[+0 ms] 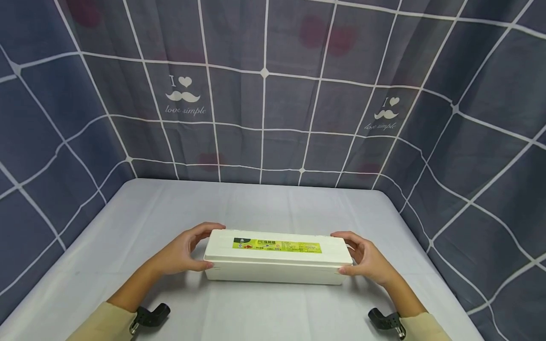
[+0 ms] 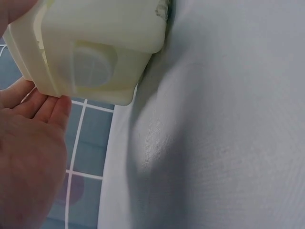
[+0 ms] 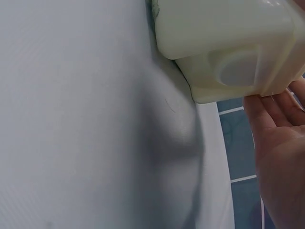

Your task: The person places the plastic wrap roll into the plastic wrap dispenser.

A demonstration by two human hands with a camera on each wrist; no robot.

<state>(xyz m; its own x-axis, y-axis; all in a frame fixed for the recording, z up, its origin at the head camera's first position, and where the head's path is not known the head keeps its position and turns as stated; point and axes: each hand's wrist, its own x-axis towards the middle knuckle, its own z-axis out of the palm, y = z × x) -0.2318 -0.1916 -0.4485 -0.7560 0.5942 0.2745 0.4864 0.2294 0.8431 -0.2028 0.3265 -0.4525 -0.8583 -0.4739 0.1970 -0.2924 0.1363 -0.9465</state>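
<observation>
A long white cling film box (image 1: 273, 273) with a lid and a yellow-green label (image 1: 277, 245) lies crosswise on the white-covered table. My left hand (image 1: 181, 253) holds its left end, thumb at the front and fingers round the back edge. At the right end my right hand (image 1: 370, 263) grips it the same way. The left wrist view shows the box's end wall (image 2: 102, 28) with a round shape in it, and the left fingertips at the lid edge. A matching end wall (image 3: 219, 28) appears in the right wrist view, right fingertips against its far side.
White cloth (image 1: 251, 203) covers the table around the box. Dark blue-grey curtains with a white grid (image 1: 239, 104) hang behind and along both sides. Black wrist straps (image 1: 151, 316) with mounts sit at both sleeve cuffs.
</observation>
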